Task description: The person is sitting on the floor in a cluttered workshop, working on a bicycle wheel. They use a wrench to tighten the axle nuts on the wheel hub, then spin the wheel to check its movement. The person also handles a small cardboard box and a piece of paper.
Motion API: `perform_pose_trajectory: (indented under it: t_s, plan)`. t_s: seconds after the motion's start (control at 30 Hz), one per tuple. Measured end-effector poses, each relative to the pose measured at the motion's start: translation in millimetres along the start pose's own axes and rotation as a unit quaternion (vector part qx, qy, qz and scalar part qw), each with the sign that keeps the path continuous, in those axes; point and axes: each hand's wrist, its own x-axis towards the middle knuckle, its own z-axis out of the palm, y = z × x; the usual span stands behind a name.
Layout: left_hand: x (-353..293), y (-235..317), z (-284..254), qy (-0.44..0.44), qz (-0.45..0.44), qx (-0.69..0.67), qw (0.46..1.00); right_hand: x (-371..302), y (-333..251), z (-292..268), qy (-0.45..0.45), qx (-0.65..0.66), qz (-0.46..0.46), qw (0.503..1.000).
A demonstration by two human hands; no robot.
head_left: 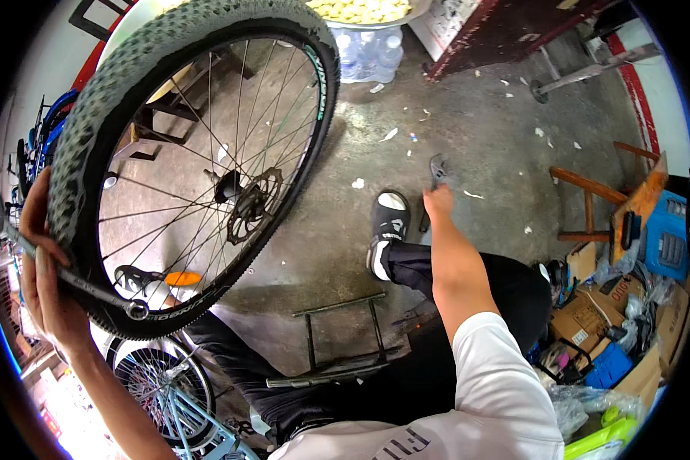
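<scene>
- Grey, stained concrete floor (514, 238), spreading through the middle.
- Pale scraps (389, 135) scattered over it, well apart from one another.
- Two black-and-white sandals (391, 224), worn on feet, standing on it.
- A pack of clear plastic bottles (369, 57) at the far side.
- A dark red cabinet (506, 34) beside that pack.
- Cardboard boxes (609, 307) heaped at the right.

Teal-and-white lettered decal (319, 77) on the right side of the wheel rim (315, 142); pale characters (178, 313) along the tyre (73, 180), lower sidewall; dark capitals (408, 445) on the white shirt (498, 414); dark print (615, 289) and a white label (580, 336), the latter illegible, on a cardboard box (602, 310).
</scene>
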Motion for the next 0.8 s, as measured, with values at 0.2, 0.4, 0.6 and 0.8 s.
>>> perform_pose_trajectory:
  t_s: [0.2, 0.4, 0.6, 0.8]
  plan:
    - [-7, -11, -7, 0.031, -0.068, -0.023, 0.997, 8, 0, -4, -0.002, -0.026, 0.033, 0.999]
    - [-5, -4, -4, 0.024, 0.003, 0.034, 0.999, 60, -8, -24, 0.059, -0.041, 0.03, 0.997]
    - [12, 38, 34, 0.053, -0.054, -0.005, 0.997, -36, -146, -124, -0.179, 0.61, 0.076, 0.768]
    - [-2, 40, 41, 0.092, -0.039, 0.037, 0.994, -213, -212, -181, -0.288, 0.671, -0.131, 0.671]
